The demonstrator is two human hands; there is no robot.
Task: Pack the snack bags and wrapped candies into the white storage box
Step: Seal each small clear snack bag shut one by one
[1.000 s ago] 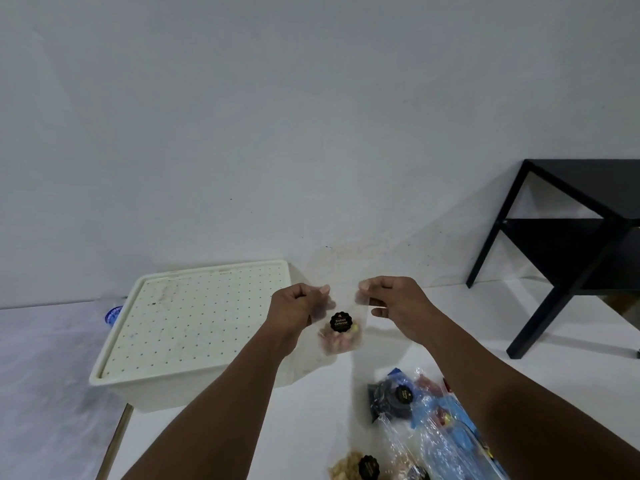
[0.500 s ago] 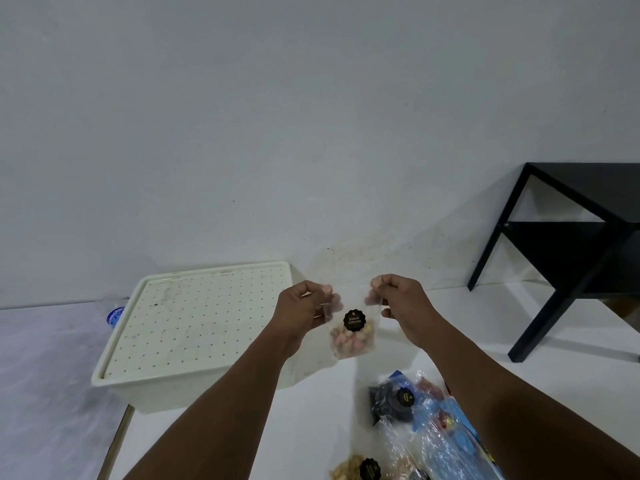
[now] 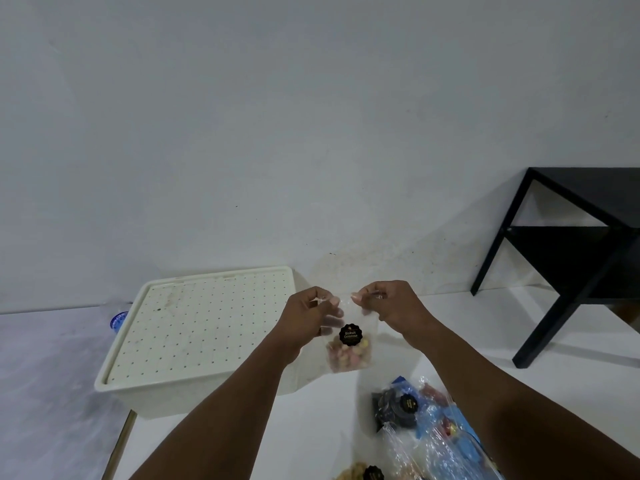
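Observation:
A clear snack bag [image 3: 349,348] with a round black label and pink and yellow biscuits at its bottom hangs in the air. My left hand [image 3: 310,317] and my right hand [image 3: 389,304] each pinch one top corner of it. The white storage box [image 3: 194,341] stands just to the left, its dotted lid closed on top. More snack bags lie lower right: a dark one with a black label [image 3: 398,408], a blue and clear pile with red candies [image 3: 446,431], and a pale one [image 3: 360,472] at the bottom edge.
A black side table [image 3: 571,258] stands at the right against the white wall. A blue bottle cap [image 3: 118,320] shows behind the box's left side. A wooden strip [image 3: 119,445] runs under the box along the white surface's left edge.
The held bag has shifted slightly right and is now stretched flatter between both hands; both hands stay pinched on its top corners.

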